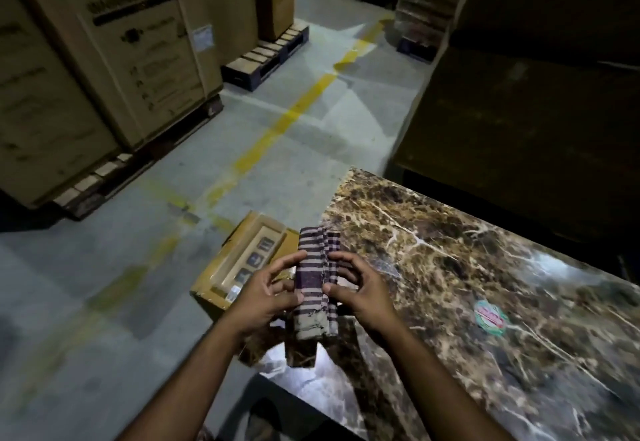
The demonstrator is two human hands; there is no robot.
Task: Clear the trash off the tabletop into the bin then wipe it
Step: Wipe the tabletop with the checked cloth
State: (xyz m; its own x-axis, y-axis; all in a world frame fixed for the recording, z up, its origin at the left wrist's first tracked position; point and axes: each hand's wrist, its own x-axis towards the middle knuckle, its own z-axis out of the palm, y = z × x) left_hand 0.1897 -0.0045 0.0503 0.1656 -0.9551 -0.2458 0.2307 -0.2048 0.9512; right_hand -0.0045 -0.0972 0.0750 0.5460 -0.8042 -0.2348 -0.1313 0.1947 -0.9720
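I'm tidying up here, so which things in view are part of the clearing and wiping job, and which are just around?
Job: striped cloth held by left hand and right hand; marble tabletop; round wrapper; cardboard box.
Around: stacked cartons, pallets.

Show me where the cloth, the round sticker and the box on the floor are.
cloth (313, 288), head view, on its striped middle between the hands
sticker (490, 317), head view, on its centre, on the marble tabletop
box (239, 260), head view, on its top face
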